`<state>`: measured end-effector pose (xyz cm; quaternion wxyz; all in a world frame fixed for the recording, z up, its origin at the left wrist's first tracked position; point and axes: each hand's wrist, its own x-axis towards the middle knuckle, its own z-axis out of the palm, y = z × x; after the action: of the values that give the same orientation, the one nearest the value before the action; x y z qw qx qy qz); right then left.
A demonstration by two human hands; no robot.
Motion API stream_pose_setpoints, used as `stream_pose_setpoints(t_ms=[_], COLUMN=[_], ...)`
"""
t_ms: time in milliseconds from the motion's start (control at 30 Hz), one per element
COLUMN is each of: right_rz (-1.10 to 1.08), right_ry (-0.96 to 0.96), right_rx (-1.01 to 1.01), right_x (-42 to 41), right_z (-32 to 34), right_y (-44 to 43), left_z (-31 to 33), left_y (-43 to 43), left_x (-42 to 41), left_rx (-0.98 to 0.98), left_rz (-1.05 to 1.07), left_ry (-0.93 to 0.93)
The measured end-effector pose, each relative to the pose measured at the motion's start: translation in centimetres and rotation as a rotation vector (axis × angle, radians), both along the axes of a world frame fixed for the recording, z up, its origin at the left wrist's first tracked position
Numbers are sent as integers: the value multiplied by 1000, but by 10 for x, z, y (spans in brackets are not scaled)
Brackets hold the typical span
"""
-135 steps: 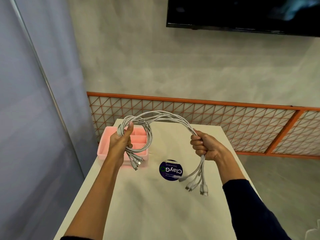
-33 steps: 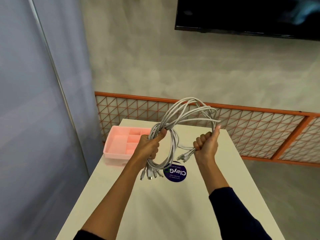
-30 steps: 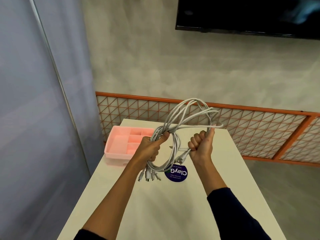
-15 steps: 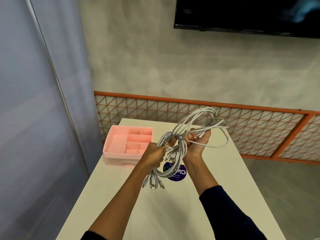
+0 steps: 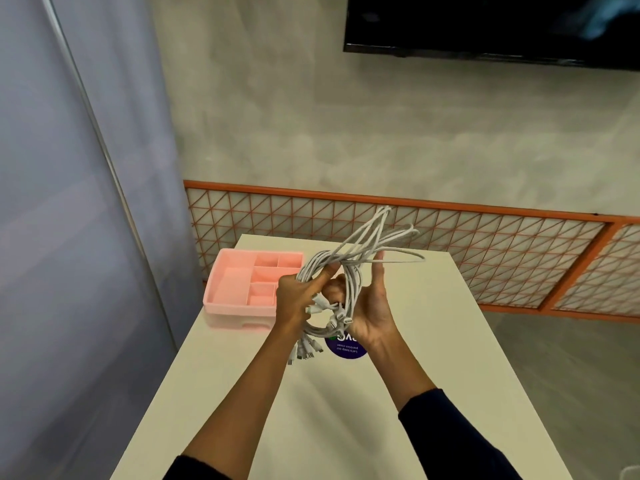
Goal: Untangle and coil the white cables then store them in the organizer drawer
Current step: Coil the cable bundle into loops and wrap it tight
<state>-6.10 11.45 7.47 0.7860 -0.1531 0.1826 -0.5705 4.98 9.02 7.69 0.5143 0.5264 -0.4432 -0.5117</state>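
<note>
right hand point(image 5: 370, 306) opened, cables point(image 5: 334, 255) across its palm

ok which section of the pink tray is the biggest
The left section of the pink tray. It runs nearly the tray's whole depth, while the sections to its right are small boxes split by dividers.
</note>
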Motion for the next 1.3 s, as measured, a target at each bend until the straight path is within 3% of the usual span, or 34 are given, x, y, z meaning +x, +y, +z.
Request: stream_pose_setpoints(t_ms=[333,500,1133,1233,1300], right_rz=[-24,81,205,232,353], right_ry=[51,63,807,1106,1167], right_rx=[-74,-104,97,101,161], right_x=[-2,-3,7,8,7], right_z=[-19,-15,-20,-19,-18], right_y=[5,9,-9,-9,-9], left_z=[-1,-3,3,2,4], left_y=[-5,5,4,3,2], left_x=[6,5,9,12,14], left_rx=[-21,-62,-102,-120,-146], left_rz=[69,95,240,282,299], left_ry=[-37,-111,-286,-323,-371])
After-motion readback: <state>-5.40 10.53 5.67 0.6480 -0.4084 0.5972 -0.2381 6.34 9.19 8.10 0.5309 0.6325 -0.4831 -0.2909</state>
